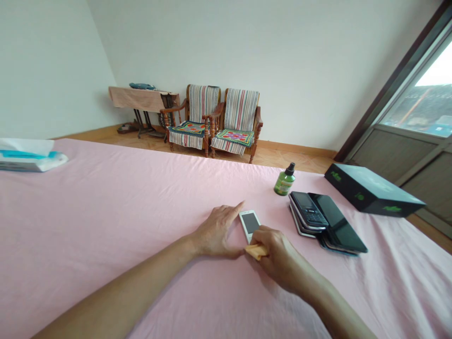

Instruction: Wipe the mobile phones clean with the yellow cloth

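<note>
A white phone [250, 223] with a dark screen lies flat on the pink cloth [141, 202], between my hands. My left hand [219, 231] rests at its left side, thumb and fingers spread apart, holding nothing. The fingers of my right hand [273, 249] are closed around a crumpled yellow cloth [257, 252] at the phone's lower end, and they cover that end of it.
Right of my hands are stacked phones [308, 212] and dark tablets [339, 223]. Behind them stand a green spray bottle [284, 180] and a black box [370, 189]. A tissue pack [31, 160] lies far left. Two chairs [233, 122] stand beyond the pink surface.
</note>
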`<state>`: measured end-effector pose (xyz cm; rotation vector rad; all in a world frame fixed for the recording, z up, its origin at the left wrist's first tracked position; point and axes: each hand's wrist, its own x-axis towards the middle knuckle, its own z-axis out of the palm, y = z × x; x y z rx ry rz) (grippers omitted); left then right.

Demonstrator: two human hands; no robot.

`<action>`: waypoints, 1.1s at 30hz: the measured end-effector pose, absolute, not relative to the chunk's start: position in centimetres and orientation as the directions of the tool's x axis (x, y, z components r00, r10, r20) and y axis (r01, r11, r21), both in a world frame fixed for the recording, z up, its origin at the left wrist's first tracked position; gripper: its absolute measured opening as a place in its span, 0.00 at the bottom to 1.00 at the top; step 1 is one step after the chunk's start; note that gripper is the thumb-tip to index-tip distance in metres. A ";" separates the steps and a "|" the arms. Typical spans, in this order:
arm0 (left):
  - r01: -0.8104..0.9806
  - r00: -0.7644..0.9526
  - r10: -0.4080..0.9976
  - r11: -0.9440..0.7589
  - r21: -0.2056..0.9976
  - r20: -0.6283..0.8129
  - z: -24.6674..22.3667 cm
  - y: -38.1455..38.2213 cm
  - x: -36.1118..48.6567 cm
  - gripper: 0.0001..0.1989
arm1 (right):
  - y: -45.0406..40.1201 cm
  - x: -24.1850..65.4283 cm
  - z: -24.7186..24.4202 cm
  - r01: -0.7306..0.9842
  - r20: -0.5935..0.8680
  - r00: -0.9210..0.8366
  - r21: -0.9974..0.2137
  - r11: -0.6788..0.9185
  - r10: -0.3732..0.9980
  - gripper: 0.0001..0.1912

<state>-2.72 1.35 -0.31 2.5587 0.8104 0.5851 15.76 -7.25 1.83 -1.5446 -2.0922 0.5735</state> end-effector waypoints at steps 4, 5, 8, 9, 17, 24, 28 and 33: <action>0.419 0.783 0.565 -0.789 0.450 0.260 -0.3 1.1 -2.5 0.61 | -6.8 15.3 1.4 0.760 0.180 -0.227 -0.582 0.290 0.957 0.11; 0.417 0.784 0.562 -0.792 0.446 0.264 -0.4 0.9 -2.4 0.61 | -6.7 15.3 1.3 0.756 0.181 -0.227 -0.587 0.291 0.957 0.11; 0.435 0.757 0.586 -0.781 0.448 0.288 -0.7 0.2 -1.6 0.62 | -6.6 15.3 1.4 0.736 0.166 -0.238 -0.612 0.289 0.957 0.10; 0.448 0.743 0.602 -0.772 0.451 0.294 -0.8 0.0 -1.4 0.63 | -6.6 15.3 1.5 0.731 0.162 -0.238 -0.620 0.286 0.958 0.10; 0.492 0.734 0.633 -0.746 0.450 0.247 -0.6 0.8 -2.0 0.64 | -6.3 16.7 2.4 0.773 0.166 -0.089 -0.610 0.173 0.982 0.07; 0.490 0.735 0.629 -0.750 0.444 0.254 -0.7 2.2 -3.4 0.64 | -6.8 16.8 2.6 0.768 0.132 -0.201 -0.594 0.240 0.971 0.06; 0.479 0.738 0.626 -0.749 0.458 0.253 -0.7 2.2 -3.2 0.65 | -6.8 16.6 2.3 0.760 0.152 -0.226 -0.591 0.271 0.962 0.08; 0.488 0.731 0.639 -0.735 0.471 0.239 -0.6 2.2 -3.1 0.66 | -6.8 16.3 2.2 0.733 0.151 -0.257 -0.613 0.295 0.954 0.09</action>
